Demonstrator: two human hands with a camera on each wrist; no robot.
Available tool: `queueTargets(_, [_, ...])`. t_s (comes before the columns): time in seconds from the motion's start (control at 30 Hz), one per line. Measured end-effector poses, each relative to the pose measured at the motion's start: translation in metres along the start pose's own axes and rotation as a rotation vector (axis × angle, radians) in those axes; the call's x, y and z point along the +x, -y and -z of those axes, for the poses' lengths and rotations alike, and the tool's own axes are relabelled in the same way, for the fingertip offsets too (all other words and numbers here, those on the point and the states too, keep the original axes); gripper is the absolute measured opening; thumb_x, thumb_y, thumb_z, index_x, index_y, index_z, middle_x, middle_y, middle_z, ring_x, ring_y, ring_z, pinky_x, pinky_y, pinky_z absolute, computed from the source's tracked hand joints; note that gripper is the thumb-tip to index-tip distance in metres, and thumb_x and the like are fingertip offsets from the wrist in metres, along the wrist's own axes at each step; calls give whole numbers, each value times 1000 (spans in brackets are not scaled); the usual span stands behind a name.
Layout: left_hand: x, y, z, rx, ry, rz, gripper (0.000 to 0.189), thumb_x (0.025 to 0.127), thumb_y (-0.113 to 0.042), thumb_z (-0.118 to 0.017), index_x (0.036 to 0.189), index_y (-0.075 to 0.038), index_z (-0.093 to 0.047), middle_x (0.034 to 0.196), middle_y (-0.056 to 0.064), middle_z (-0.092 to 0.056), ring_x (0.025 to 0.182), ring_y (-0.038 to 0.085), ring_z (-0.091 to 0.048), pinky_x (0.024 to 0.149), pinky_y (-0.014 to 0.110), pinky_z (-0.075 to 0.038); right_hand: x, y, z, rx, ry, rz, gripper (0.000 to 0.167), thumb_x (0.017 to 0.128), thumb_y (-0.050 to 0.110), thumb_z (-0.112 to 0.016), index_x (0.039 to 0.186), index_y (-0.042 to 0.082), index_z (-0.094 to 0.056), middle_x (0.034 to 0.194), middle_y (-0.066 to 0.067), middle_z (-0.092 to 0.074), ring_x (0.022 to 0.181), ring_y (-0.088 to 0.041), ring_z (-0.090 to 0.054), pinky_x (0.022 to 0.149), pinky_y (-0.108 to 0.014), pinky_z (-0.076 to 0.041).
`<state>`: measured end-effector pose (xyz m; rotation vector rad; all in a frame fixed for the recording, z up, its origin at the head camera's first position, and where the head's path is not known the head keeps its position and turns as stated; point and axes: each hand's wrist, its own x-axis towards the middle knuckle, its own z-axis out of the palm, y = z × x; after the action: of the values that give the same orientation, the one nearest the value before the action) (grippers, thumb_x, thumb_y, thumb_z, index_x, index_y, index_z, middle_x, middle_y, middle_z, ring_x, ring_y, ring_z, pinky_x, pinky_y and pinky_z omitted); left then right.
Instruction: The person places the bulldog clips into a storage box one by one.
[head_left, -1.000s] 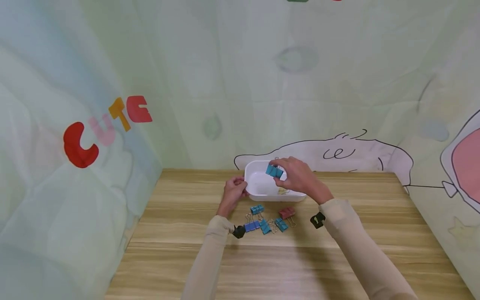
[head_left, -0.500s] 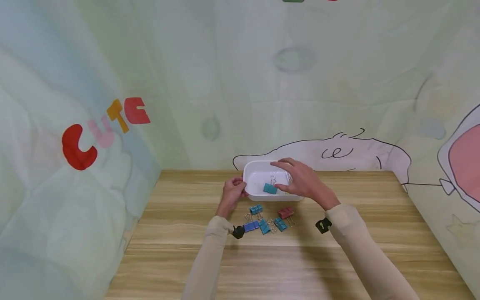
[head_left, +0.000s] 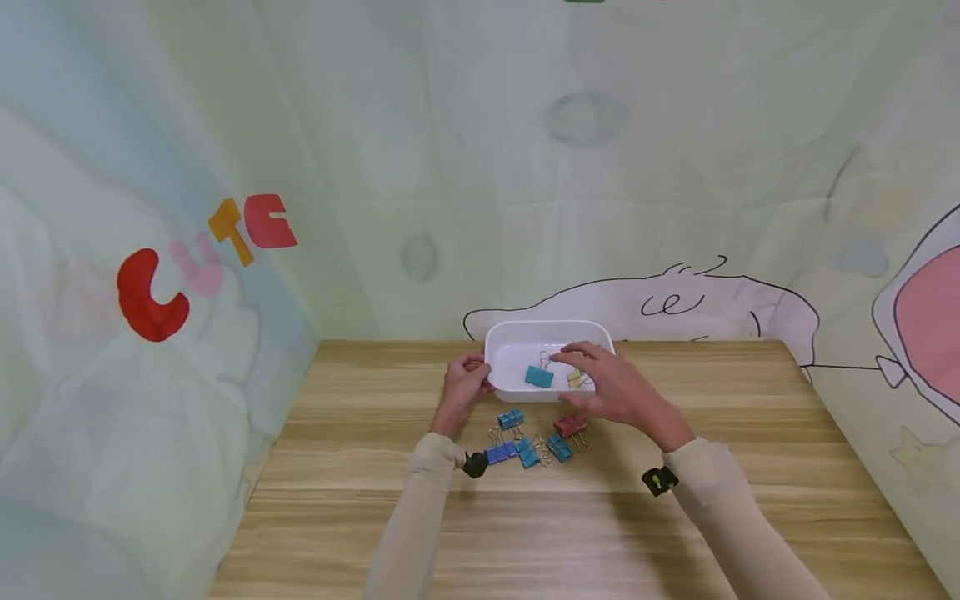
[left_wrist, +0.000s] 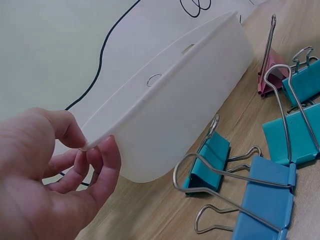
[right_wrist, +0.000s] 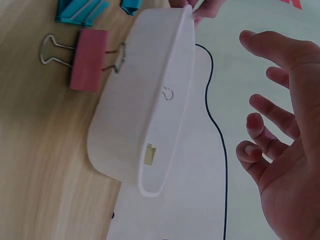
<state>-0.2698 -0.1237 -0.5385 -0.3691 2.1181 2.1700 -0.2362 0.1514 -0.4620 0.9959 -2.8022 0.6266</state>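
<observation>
My left hand (head_left: 463, 387) pinches the left end of a white plastic box (head_left: 525, 397) by its rim, thumb on one side and fingers on the other in the left wrist view. A teal binder clip (head_left: 538, 377) lies inside the box, and a smaller yellow clip (head_left: 575, 380) is by its right end. Over the right part of the box is my right hand (head_left: 622, 392), fingers spread and holding nothing. On the table in front of the box lie a red binder clip (right_wrist: 89, 60), a blue one (left_wrist: 265, 200) and several teal ones (head_left: 528, 453).
The box stands on a wood-grain table (head_left: 360, 517), close to its back edge. A printed cloth backdrop (head_left: 375, 167) rises behind the table and along both sides. Dark wrist-worn cameras sit at each sleeve cuff.
My right hand, which held the teal binder clip above the box, has let it go inside. It has since drawn back to the right and nearer me. My left hand stays on the rim.
</observation>
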Motion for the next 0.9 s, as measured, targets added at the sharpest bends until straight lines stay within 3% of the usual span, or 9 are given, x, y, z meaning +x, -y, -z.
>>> queueTargets(0.17, [0,1,0,-1,-2,-4,37,99,-5,-61,133,10,-56,108,16,-60,76,19,-61,76,36,-62,-15,1,-12,27,2,37,56,87,32,-85,138,15,-66,140,-11,-61,126,-34,-59,100,-57,-54])
queueTargets(0.43, [1,2,-1,1,-12,-5,36,99,-5,-61,132,9,-57,107,15,-60,77,21,-62,76,36,-63,-39,-2,-35,103,17,31,50,86,25,-86,131,10,-70,134,-13,-64,120,-33,-62,98,-55,-55])
queueTargets(0.63, [3,3,-1,2,-16,-1,37,97,-4,-61,131,9,-58,107,15,-60,78,22,-63,74,34,-63,-51,-16,-56,196,28,0,52,87,22,-85,133,8,-67,136,-12,-63,97,-27,-63,73,-34,-56])
queueTargets(0.77, [3,3,-1,9,-15,12,36,97,-6,-62,131,7,-58,110,16,-60,85,27,-64,81,40,-63,-54,-26,-66,221,29,2,50,87,21,-84,132,6,-68,137,-13,-63,111,-32,-63,92,-46,-58])
queueTargets(0.9, [4,3,0,9,-15,15,37,97,-6,-62,131,6,-59,110,16,-59,84,25,-64,81,39,-63,-53,-36,-74,216,48,-25,50,88,24,-82,133,6,-67,139,-14,-61,127,-36,-58,108,-59,-47])
